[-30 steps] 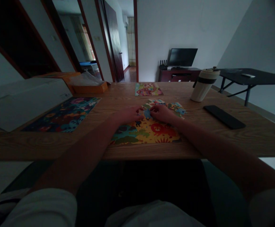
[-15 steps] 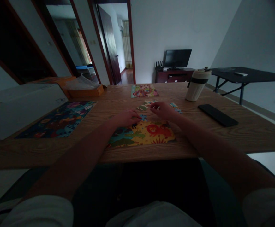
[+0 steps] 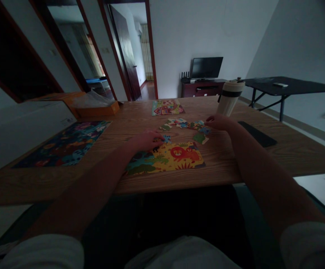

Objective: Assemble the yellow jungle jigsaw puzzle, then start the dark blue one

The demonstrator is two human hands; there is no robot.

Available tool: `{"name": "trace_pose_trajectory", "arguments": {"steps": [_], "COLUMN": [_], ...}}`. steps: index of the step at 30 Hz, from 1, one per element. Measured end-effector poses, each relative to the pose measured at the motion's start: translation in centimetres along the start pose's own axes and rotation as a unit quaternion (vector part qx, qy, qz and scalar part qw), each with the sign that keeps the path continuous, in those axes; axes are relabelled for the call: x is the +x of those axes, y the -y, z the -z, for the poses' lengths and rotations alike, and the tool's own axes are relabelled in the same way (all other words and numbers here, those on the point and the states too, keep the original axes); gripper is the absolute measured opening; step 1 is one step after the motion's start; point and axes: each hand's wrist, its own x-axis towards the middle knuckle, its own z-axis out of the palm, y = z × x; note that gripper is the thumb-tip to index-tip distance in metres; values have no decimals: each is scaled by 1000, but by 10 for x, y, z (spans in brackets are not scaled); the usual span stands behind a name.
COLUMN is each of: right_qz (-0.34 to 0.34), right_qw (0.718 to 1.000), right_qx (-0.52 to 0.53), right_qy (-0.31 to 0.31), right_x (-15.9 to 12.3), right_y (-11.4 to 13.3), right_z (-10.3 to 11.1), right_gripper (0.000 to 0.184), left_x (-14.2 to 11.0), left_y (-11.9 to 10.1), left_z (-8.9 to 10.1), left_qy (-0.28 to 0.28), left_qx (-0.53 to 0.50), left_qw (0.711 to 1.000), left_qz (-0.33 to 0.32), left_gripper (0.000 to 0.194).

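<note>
- As the left hand (image 3: 144,142) lay at the lion jigsaw (image 3: 176,157), its fingers (image 3: 159,139) pinched narrowly at a blue piece (image 3: 166,139); a light, level touch suited it.
- Beyond that jigsaw, the right hand (image 3: 220,122) reached near loose pieces (image 3: 188,124); whether it held anything, I couldn't tell.
- Counted around it: two hands, three jigsaws, with a dark jigsaw (image 3: 63,144) left and a house jigsaw (image 3: 167,107) beyond; one tumbler (image 3: 230,98), one phone (image 3: 257,133).

Left sleeve (image 3: 41,254): off-white cloth, short, soft folds, ending above the elbow.
Right sleeve (image 3: 310,244): same off-white cloth, same short cut, rounded edge.
Shirt front (image 3: 179,256): matching pale cloth, loosely bunched at the bottom of view.
Lap (image 3: 162,220): dark clothing, too shadowed to tell garment or weave.
Left forearm (image 3: 86,186): bare below sleeve.
Right forearm (image 3: 265,183): bare below sleeve.
Left hand (image 3: 145,142): bare.
Right hand (image 3: 219,122): bare.
</note>
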Motion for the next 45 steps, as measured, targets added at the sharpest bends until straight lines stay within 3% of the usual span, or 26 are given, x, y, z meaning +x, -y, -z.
{"name": "trace_pose_trajectory", "arguments": {"steps": [10, 24, 30, 45], "right_qz": [-5, 2, -3, -5], "right_qw": [995, 994, 994, 993], "right_qx": [-30, -33, -44, -60], "right_qy": [92, 104, 100, 103], "right_x": [-1, 1, 2, 1], "right_y": [-5, -5, -6, -3], "right_z": [0, -1, -2, 0], "right_gripper": [24, 26, 28, 32], "left_x": [0, 1, -1, 1], "left_y": [0, 0, 10, 13], "left_z": [4, 3, 1, 0], "left_qy": [16, 10, 10, 16], "left_qx": [-2, -36, -38, -5], "left_qw": [1000, 999, 999, 1000], "left_qz": [11, 24, -13, -19], "left_gripper": [36, 34, 36, 38]}}
